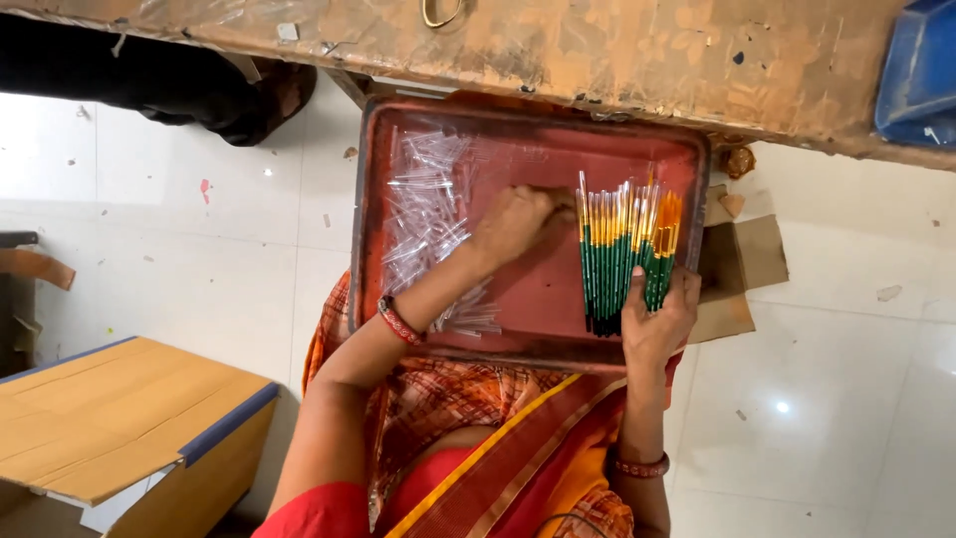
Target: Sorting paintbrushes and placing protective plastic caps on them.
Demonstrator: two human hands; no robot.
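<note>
Paintbrushes fanned out on a red tray, both hands at work.

The paintbrushes (625, 261) have green handles, yellow-orange ferrule ends and pale tips, and lie side by side at the right of the red tray (533, 147) on the person's lap. The right hand (659, 324) cups their lower ends, fingers loosely curled around the bunch. The left hand (516, 221) is closed in a pinch just beside the leftmost brush; clear plastic caps (428, 214) lie heaped at the tray's left.

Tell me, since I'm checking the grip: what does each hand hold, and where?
The right hand holds the bundle of paintbrushes by the green handle ends. The left hand touches the brush tips; whether it grips anything cannot be told.
</note>
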